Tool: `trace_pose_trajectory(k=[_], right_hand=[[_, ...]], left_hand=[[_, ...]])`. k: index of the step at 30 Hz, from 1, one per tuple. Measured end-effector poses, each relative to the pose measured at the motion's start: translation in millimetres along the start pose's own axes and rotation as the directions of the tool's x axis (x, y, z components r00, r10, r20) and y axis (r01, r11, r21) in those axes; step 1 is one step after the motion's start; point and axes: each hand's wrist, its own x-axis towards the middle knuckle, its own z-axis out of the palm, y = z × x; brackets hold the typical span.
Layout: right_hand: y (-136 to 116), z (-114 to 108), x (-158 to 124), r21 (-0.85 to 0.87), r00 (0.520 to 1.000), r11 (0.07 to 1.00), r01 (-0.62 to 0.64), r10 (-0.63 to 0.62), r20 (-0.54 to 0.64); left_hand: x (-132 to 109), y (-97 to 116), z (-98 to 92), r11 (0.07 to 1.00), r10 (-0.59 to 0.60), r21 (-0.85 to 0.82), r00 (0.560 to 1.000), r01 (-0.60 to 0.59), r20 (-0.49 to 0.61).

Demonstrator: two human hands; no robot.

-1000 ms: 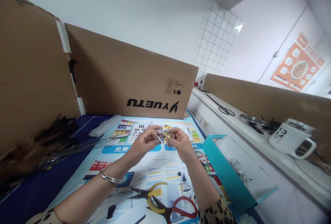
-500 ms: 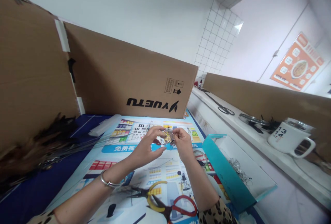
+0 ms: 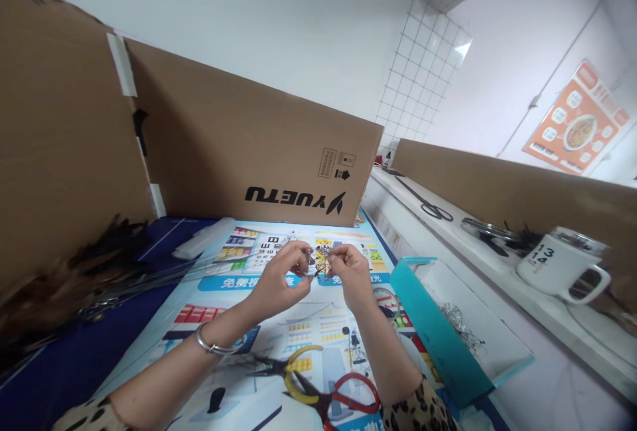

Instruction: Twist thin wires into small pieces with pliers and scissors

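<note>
My left hand (image 3: 279, 278) and my right hand (image 3: 351, 272) meet above the printed poster (image 3: 279, 331). Both pinch a small wire ornament (image 3: 320, 260) with yellow and dark parts, held between the fingertips. A silver bangle sits on my left wrist. The fingers of each hand are curled in around the ornament, and its details are too small to make out.
Yellow-handled pliers (image 3: 288, 368) and red-handled scissors (image 3: 348, 401) lie near me on the poster. A teal box lid (image 3: 438, 345) with wire bits stands to the right. Dark feathers (image 3: 64, 278) lie left. Cardboard walls (image 3: 249, 152) enclose the desk; a white mug (image 3: 560, 265) sits on the ledge.
My left fingers, spread half a second ago, have closed back onto the ornament. Both hands stay in nearly the same place.
</note>
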Motion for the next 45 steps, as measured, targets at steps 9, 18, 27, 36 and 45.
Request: trace_pose_trajectory(k=[9,18,27,36,45], right_hand=[[-7,-4,-2,0.029,0.995,0.999,0.030,-0.032,0.090],[-9,-4,-2,0.001,0.992,1.000,0.014,-0.014,0.126],[-6,-5,0,-0.006,0.995,1.000,0.010,-0.009,0.096],[-6,-5,1,-0.021,0.995,1.000,0.022,-0.020,0.100],[-2,-5,1,-0.068,0.996,0.997,0.035,-0.029,0.085]], left_hand=[[-2,0,5.4,0.965,-0.141,-0.222,0.990,0.136,-0.010],[8,7,-7.2,0.988,-0.085,-0.113,0.981,0.106,0.176],[8,-2,-7.7,0.939,-0.187,-0.223,0.933,0.261,0.307],[8,6,-14.2,0.856,-0.205,-0.375,0.900,0.356,0.385],[4,-5,1.0,0.825,-0.289,-0.401,0.907,0.399,0.307]])
